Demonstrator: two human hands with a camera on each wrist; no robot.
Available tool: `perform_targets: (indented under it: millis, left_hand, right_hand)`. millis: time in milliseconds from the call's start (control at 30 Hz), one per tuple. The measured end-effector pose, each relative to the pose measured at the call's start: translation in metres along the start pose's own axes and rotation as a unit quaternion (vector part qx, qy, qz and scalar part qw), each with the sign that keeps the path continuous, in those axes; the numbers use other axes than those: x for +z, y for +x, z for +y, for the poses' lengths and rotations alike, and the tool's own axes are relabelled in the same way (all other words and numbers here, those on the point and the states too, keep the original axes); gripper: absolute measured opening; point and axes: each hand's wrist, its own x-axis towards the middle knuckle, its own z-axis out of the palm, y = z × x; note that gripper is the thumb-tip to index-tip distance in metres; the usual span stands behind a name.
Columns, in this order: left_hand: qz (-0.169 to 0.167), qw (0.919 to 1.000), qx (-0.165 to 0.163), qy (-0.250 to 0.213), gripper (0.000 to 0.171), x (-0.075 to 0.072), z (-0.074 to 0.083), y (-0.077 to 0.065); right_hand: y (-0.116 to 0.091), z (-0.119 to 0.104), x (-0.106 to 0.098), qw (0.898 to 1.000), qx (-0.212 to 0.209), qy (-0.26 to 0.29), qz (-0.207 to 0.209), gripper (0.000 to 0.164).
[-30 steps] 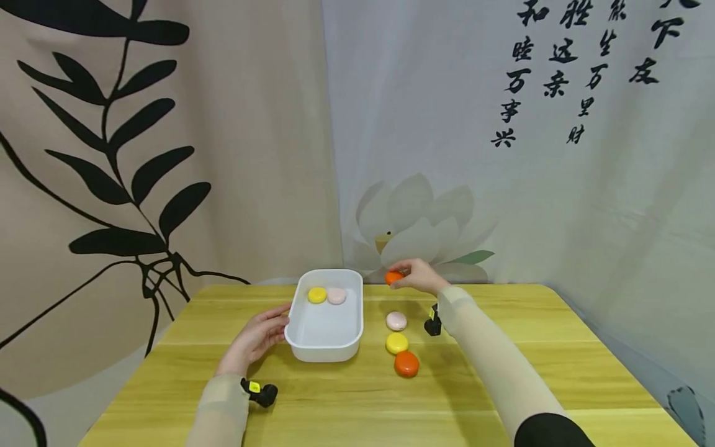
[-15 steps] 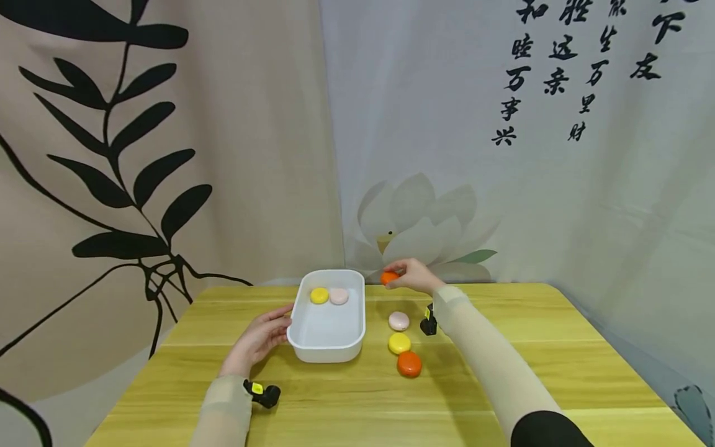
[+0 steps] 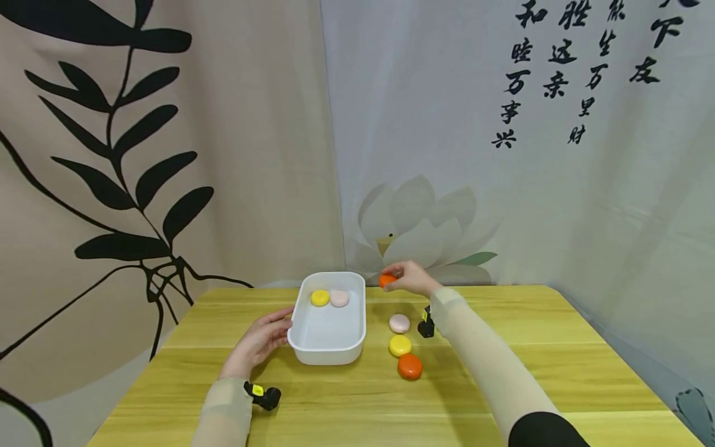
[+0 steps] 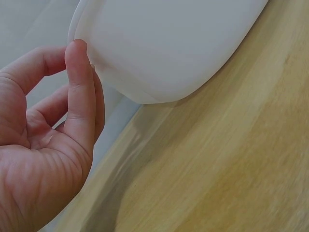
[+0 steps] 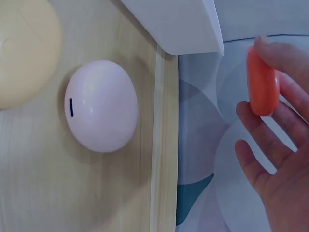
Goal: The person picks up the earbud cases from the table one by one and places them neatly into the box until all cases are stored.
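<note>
My right hand (image 3: 410,277) pinches an orange round disc (image 5: 263,82) between thumb and fingers, raised near the table's far edge, right of a white rectangular bin (image 3: 357,338). Inside the bin a yellow disc (image 3: 319,298) and a pale pink disc (image 3: 339,298) lie side by side. Fingers of my left hand (image 3: 260,340) touch the bin's left wall; in the left wrist view its fingertips are right at the rim. On the table right of the bin, a pink disc (image 3: 399,323) with a dark slot in its side, a yellow disc (image 3: 400,345) and an orange disc (image 3: 410,367) form a row.
The wooden table (image 3: 313,410) ends at its far edge close behind the bin. A curtain (image 3: 268,155) with printed leaves, a lotus and writing hangs beyond it. Each wrist wears a small black camera (image 3: 268,397).
My right hand has shifted slightly left toward the bin with the orange disc. The left hand stays at the bin's wall, and the other discs have not moved.
</note>
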Motion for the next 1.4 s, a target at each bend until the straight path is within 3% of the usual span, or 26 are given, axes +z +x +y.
perform_targets:
  millis: [667, 1167, 1400]
  left_hand:
    - [0.005, 1.0000, 0.001, -0.001, 0.055, -0.002, 0.002, -0.001]
    - [-0.004, 1.0000, 0.007, 0.004, 0.055, -0.002, 0.002, 0.000]
    - [0.006, 1.0000, 0.003, 0.003, 0.054, -0.002, -0.002, 0.000]
  right_hand:
    - [0.011, -0.004, 0.008, 1.000, -0.008, -0.007, -0.008, 0.044]
    - [0.020, -0.018, 0.018, 1.000, -0.026, -0.002, -0.011, 0.045]
    - [0.021, -0.023, 0.023, 1.000, -0.020, -0.008, -0.014, 0.045]
